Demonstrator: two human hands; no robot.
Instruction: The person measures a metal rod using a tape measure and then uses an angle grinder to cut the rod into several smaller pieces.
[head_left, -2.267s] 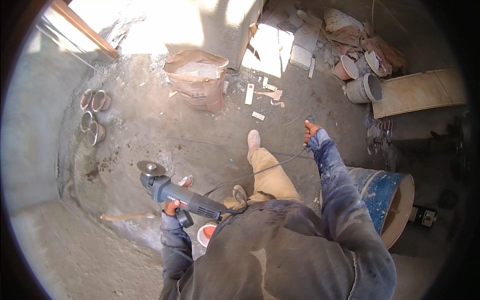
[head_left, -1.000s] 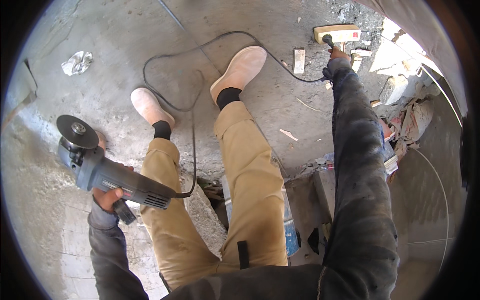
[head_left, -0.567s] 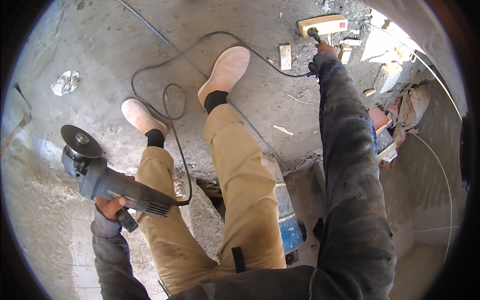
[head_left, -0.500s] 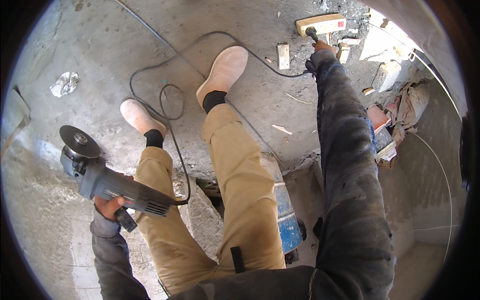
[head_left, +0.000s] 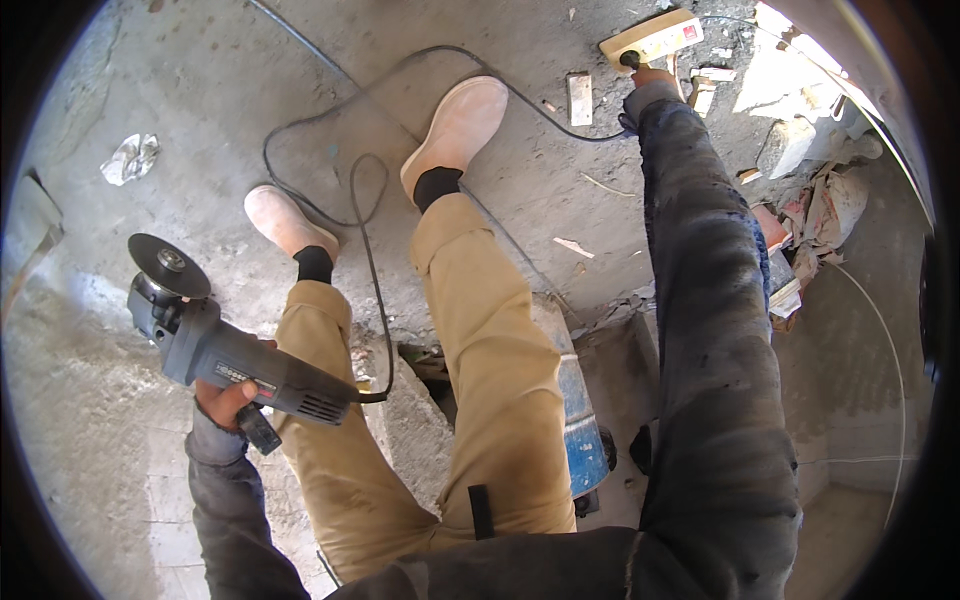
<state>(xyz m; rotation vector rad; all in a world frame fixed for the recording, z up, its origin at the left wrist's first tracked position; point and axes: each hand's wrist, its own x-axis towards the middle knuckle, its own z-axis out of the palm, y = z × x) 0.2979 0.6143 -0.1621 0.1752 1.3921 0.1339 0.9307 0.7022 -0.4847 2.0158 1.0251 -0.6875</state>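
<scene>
My left hand (head_left: 228,402) is wrapped around the body of a dark grey angle grinder (head_left: 265,368). Its cutting disc (head_left: 180,268) points away from me, and a side handle (head_left: 260,430) sticks out near my thumb. A black power cord (head_left: 372,280) leaves the grinder's rear end and loops over the floor toward my outstretched right hand (head_left: 655,80). Those fingers are closed on the black plug (head_left: 630,60), which sits against the near left end of a cream power strip (head_left: 670,36). Whether its pins are fully in cannot be seen.
Wood and block pieces (head_left: 580,100) lie near the strip. Rubble and crumpled sacking (head_left: 832,215) are at the right. A blue-and-white container (head_left: 583,440) stands beside my right leg; a concrete block (head_left: 408,420) is between my legs. Crumpled foil-like wrapping (head_left: 130,160) lies far left.
The whole view has shifted slightly. My right hand has come closer to the strip, and less of the plug shows. The left hand keeps the grinder in much the same pose.
</scene>
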